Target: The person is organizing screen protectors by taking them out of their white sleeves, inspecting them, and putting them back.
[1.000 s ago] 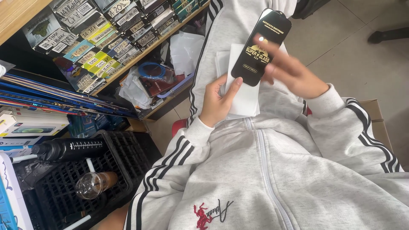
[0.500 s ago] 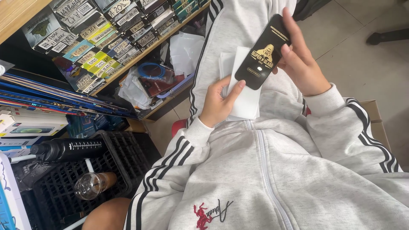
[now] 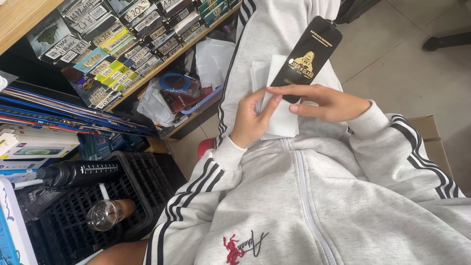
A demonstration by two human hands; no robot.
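So the right hand (image 3: 326, 104) is pinching the bottom end of a black packet (image 3: 306, 56), fingers closed on it, holding it tilted over the lap. The left hand (image 3: 252, 118) is holding a stack of white sleeves (image 3: 279, 115) against the grey hoodie (image 3: 304, 196), thumb on top and fingers wrapped under. The packet's lower end sits right on top of the sleeves.

Progress-wise, I'd say it's early: the packet looks sealed and nothing has been pulled out of it that I can see.

Compared with a second ago, the packet has dropped lower and now touches the stack, and the right hand has slid down to its bottom edge. The left hand has hardly moved. Shelf (image 3: 162, 54) and crate (image 3: 73, 221) look the same.
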